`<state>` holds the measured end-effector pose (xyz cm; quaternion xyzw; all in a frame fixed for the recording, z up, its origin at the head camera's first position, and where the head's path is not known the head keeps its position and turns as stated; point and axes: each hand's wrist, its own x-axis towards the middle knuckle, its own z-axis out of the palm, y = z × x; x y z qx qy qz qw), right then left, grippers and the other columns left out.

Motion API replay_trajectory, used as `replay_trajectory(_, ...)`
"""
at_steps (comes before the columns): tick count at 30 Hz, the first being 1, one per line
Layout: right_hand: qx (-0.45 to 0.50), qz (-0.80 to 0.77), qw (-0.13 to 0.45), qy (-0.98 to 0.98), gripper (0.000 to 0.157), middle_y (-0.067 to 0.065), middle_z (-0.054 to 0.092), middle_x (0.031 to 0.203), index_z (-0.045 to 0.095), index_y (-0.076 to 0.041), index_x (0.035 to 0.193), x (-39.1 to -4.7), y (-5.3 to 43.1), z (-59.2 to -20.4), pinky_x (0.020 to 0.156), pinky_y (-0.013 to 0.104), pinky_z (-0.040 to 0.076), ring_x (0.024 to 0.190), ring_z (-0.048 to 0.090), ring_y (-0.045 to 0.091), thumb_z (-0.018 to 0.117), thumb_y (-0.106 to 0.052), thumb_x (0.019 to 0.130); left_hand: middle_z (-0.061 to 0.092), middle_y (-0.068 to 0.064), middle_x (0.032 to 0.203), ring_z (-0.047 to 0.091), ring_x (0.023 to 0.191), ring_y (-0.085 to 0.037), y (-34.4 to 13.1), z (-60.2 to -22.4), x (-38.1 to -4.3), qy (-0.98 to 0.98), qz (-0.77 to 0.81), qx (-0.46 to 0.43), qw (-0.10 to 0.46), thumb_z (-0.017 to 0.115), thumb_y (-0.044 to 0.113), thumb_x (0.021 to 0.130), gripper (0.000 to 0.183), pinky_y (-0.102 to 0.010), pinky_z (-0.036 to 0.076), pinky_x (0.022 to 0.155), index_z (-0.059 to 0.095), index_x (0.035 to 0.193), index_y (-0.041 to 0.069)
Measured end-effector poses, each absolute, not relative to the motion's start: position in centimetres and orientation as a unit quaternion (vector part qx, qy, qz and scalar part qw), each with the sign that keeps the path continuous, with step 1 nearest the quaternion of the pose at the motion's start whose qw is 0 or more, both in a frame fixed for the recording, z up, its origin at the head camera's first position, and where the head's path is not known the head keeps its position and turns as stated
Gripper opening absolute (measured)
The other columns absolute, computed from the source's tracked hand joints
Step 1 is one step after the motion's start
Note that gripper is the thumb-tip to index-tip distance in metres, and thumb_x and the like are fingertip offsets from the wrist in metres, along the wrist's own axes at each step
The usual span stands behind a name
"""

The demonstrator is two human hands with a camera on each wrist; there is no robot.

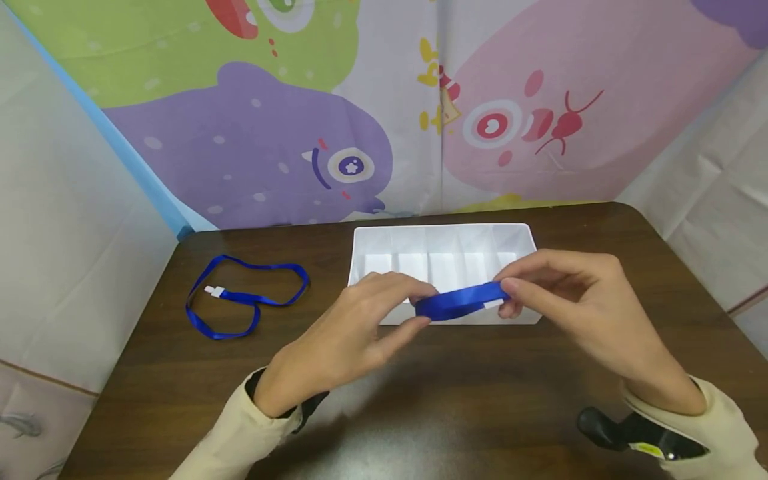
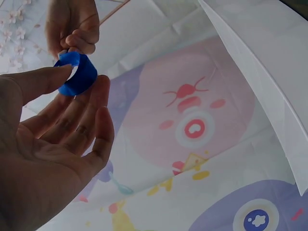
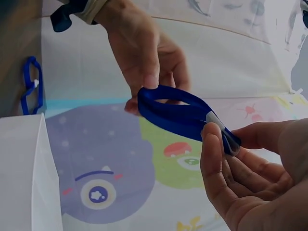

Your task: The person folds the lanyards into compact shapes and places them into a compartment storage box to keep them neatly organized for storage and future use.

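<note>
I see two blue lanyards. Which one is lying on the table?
The loose lanyard, left of the tray, spread in an open loop. The coiled lanyard differs: the left hand and right hand hold it up.

Two lanyards (image 1: 462,301) (image 1: 243,298), one box (image 1: 441,239), one table (image 1: 480,393)

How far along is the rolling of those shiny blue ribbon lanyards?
Done: one shiny blue ribbon lanyard looks wound into a flattened loop.
In hand: the left hand and right hand hold its opposite ends.
Left to do: another blue ribbon lanyard lies loose on the dark brown wood-grain table, probably needing rolling.
</note>
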<state>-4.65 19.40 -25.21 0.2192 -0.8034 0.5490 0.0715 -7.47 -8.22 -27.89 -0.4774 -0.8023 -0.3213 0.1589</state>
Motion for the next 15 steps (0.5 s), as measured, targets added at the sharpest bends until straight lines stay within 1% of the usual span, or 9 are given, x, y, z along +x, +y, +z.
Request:
replay_trajectory(3,0.212,0.536,0.073,-0.814,0.014,0.007,0.072,0.078,0.073,-0.009,0.102,-4.65,19.52,-25.11,0.059,0.029,0.053,0.070,0.071,0.022,0.070,-0.002,0.091,0.070,-0.002,0.106,0.064,0.099,-0.012,-8.29,-27.76,-7.47,-0.796,-0.333,-0.475,0.169,0.071,0.010,0.092,0.023,-0.028,0.050,0.093,0.066,0.113,0.005)
replay_trajectory(6,0.206,0.524,0.072,-0.823,0.014,0.005,0.073,0.080,0.073,-0.012,0.102,-4.69,19.62,-25.12,0.059,0.029,0.053,0.071,0.072,0.022,0.072,-0.004,0.091,0.070,-0.002,0.103,0.064,0.096,-0.012,-8.36,-27.56,-7.42,-0.793,-0.337,-0.473,0.185,0.071,0.010,0.092,0.019,-0.028,0.051,0.089,0.066,0.109,0.006)
replay_trajectory(10,0.207,0.517,0.073,-0.827,0.016,0.003,0.073,0.084,0.075,-0.012,0.101,-4.77,19.63,-25.29,0.061,0.029,0.055,0.070,0.072,0.020,0.074,-0.003,0.088,0.068,0.000,0.102,0.061,0.094,-0.011,-8.42,-27.27,-7.40,-0.788,-0.338,-0.473,0.202,0.071,0.011,0.092,0.014,-0.027,0.049,0.085,0.064,0.103,0.007)
replay_trajectory(12,0.211,0.511,0.077,-0.830,0.017,0.002,0.073,0.084,0.075,-0.013,0.101,-4.83,19.62,-25.41,0.061,0.028,0.056,0.070,0.072,0.019,0.075,-0.002,0.087,0.067,0.000,0.103,0.060,0.094,-0.011,-8.46,-27.23,-7.41,-0.786,-0.343,-0.472,0.203,0.069,0.010,0.092,0.012,-0.026,0.049,0.085,0.062,0.101,0.007)
replay_trajectory(15,0.220,0.503,0.078,-0.832,0.019,0.000,0.072,0.083,0.075,-0.013,0.101,-4.97,19.65,-25.58,0.061,0.027,0.055,0.068,0.070,0.018,0.075,0.000,0.087,0.067,-0.002,0.106,0.061,0.097,-0.011,-8.53,-27.27,-7.36,-0.781,-0.356,-0.477,0.192,0.068,0.007,0.091,0.015,-0.027,0.050,0.088,0.058,0.102,0.006)
